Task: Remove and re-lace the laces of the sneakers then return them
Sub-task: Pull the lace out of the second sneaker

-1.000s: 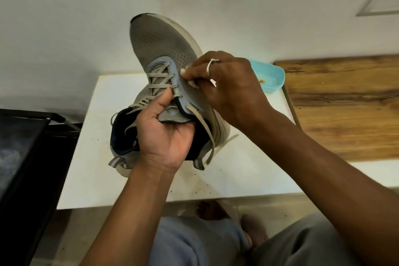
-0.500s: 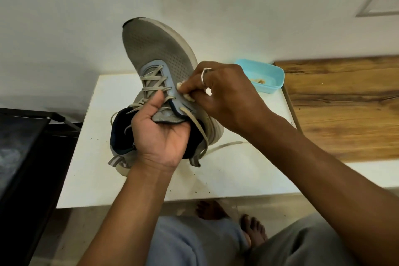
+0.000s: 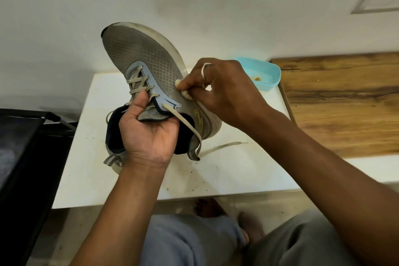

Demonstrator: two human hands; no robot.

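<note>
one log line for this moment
left hand grips sneaker by tongue | right hand pinches white wad on its side | laces threaded, end on table

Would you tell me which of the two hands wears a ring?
The right hand: a silver ring circles one finger as it pinches a small pale wad against the grey mesh sneaker; the left hand is bare.

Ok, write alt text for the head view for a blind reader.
A person's left hand holds a grey sneaker by its tongue over a white table, while the right hand pinches a small pale wad against its side. One lace end trails on the table; a blue dish sits behind.
</note>
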